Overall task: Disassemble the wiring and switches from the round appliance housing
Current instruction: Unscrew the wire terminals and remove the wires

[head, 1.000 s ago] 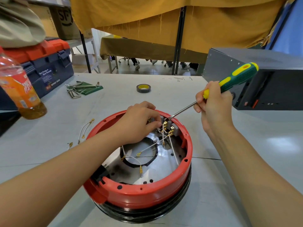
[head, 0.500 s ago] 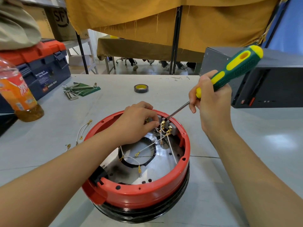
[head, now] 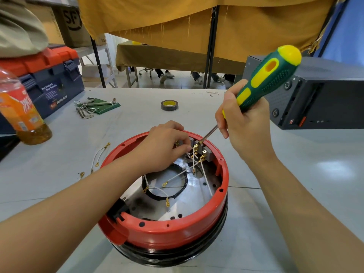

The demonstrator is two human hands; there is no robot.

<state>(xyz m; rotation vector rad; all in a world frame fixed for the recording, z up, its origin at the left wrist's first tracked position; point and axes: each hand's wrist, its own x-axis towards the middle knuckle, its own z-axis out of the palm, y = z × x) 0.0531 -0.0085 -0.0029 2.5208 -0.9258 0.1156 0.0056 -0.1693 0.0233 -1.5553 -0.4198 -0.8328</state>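
Head cam, looking down, prob. close.

One housing, one screwdriver, one tape roll, one bottle, one toolbox, two hands.

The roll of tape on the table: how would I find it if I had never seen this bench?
Start at the round red housing in the middle of the grey table and look straight past its far rim. There, lying flat and alone, is the roll of tape. It is a small dark ring with a yellow core, unlike the metal hex keys to its left.
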